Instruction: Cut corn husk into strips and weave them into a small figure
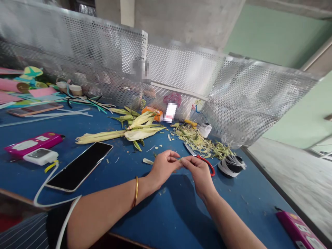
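Note:
My left hand [166, 165] and my right hand [196, 169] meet above the blue table, thumbs and fingers pinched close together. Between the fingertips there seems to be a small pale green piece, too small to name. Just behind my right hand lie scissors with red handles [210, 166], their blades partly over a heap of shredded husk [199, 138]. Whole corn husks [142, 129] are stacked beyond my left hand. A loose husk scrap [147, 161] lies beside my left wrist.
A black phone [82, 166], a white device on a cable [40, 155] and a magenta pack [36, 142] lie left. A spool [230, 167] stands right, another magenta pack [298, 228] front right. Colored strips [88, 102] lie far left. A perforated metal panel [178, 69] borders the back.

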A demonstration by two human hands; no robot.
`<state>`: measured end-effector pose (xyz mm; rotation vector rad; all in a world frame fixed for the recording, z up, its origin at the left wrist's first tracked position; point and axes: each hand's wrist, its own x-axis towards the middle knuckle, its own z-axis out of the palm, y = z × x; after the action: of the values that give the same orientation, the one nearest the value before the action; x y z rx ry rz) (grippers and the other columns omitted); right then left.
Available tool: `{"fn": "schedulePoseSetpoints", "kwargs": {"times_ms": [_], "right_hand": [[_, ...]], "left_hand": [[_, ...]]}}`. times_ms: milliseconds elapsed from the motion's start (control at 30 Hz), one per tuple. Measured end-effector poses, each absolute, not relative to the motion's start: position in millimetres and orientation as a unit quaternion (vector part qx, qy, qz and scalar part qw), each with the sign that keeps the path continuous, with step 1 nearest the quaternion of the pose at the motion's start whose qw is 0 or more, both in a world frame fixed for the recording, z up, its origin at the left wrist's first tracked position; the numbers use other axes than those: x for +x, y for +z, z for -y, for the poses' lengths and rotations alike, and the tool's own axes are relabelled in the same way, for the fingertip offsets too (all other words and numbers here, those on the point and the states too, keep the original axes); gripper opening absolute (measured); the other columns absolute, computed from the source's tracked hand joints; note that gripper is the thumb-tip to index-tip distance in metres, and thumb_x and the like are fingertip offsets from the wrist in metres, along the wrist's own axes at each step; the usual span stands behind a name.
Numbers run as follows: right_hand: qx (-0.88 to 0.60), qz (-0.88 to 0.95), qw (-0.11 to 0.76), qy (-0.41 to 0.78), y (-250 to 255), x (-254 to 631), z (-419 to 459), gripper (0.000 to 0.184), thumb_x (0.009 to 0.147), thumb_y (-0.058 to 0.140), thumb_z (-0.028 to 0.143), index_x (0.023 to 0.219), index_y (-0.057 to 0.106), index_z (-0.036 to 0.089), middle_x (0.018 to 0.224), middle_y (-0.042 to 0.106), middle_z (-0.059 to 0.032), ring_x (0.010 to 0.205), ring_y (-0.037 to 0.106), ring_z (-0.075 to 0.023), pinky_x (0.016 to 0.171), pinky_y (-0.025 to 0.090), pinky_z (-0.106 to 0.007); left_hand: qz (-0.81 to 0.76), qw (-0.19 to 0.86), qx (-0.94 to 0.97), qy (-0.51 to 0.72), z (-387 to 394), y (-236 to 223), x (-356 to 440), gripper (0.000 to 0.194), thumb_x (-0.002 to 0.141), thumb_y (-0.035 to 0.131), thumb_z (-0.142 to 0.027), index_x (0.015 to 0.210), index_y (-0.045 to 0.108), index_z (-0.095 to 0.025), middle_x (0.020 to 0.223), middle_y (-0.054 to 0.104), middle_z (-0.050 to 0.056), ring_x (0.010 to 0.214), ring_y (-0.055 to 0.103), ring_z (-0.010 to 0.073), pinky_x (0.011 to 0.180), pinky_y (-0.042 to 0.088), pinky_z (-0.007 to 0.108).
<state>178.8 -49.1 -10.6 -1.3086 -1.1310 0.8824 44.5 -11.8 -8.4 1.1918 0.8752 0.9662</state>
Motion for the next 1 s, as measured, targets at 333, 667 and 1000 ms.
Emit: {"fn": "schedulePoseSetpoints", "kwargs": {"times_ms": [333, 667, 1000], "right_hand": [[-0.520, 0.315, 0.691, 0.391, -2.0, 215.0, 37.8, 0.035, 0.049, 0.088, 0.041, 0.059, 0.068, 0.015, 0.055, 0.059, 0.0008, 0.053, 0.051, -0.0109, 0.053, 0.042, -0.024], [-0.532, 0.455, 0.714, 0.030, 2.2, 216.5, 45.4, 0.017, 0.080, 0.071, 0.034, 0.074, 0.069, 0.019, 0.069, 0.065, -0.0004, 0.066, 0.059, -0.0153, 0.066, 0.047, -0.030], [-0.337, 0.833, 0.278, -0.340, 0.3, 194.5, 63.2, 0.019, 0.092, 0.055, 0.008, 0.100, 0.069, 0.018, 0.097, 0.074, -0.0077, 0.092, 0.066, -0.0214, 0.085, 0.043, -0.037]], "left_hand": [[-0.391, 0.632, 0.577, 0.339, 9.5, -5.6, 41.3, 0.014, 0.078, 0.066, -0.027, 0.075, 0.070, -0.013, 0.064, 0.066, 0.001, 0.051, 0.054, 0.0092, 0.051, 0.043, 0.021], [-0.435, 0.678, 0.472, 0.359, 8.2, -3.6, 39.9, 0.026, 0.085, 0.062, -0.039, 0.077, 0.062, -0.013, 0.067, 0.062, 0.001, 0.053, 0.057, 0.0102, 0.049, 0.044, 0.023], [-0.314, 0.806, 0.372, 0.336, 7.6, 0.8, 36.1, 0.030, 0.057, 0.084, -0.030, 0.076, 0.070, -0.012, 0.070, 0.065, 0.002, 0.064, 0.059, 0.0110, 0.065, 0.049, 0.025]]}}
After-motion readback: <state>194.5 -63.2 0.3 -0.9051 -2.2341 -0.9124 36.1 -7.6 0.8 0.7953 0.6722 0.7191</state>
